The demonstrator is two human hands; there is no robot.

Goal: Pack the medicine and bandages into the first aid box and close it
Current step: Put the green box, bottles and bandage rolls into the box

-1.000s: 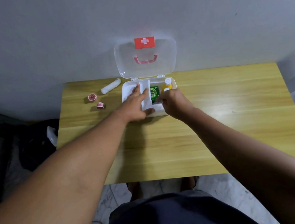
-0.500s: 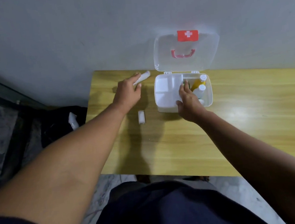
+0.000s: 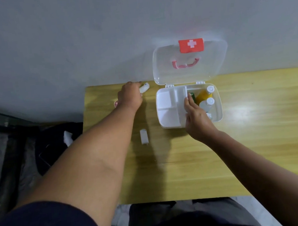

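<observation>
The white first aid box [image 3: 218, 117] stands open at the table's back, its clear lid [image 3: 218, 61] leaning on the wall. In its right half are a yellow bottle [image 3: 203, 94], a white bottle [image 3: 206, 104] and a green pack [image 3: 192, 96]. My right hand [image 3: 195, 118] rests on the box's front edge, fingers reaching inside next to the green pack. My left hand [image 3: 130, 96] is at the far left back, its fingers closed over one end of a white bandage roll [image 3: 144, 87]. A smaller white roll [image 3: 144, 136] lies on the table. A pink tape roll [image 3: 116, 103] peeks out beside my left wrist.
The wooden table [image 3: 250, 138] meets a grey wall behind. The box's white divided tray [image 3: 168, 106] fills its left half. On the floor to the left lies a dark bag [image 3: 54, 143] with something white on it.
My left hand left the box, crossed to the far left and closed on the bandage roll. The view swung left. My right hand stays at the box.
</observation>
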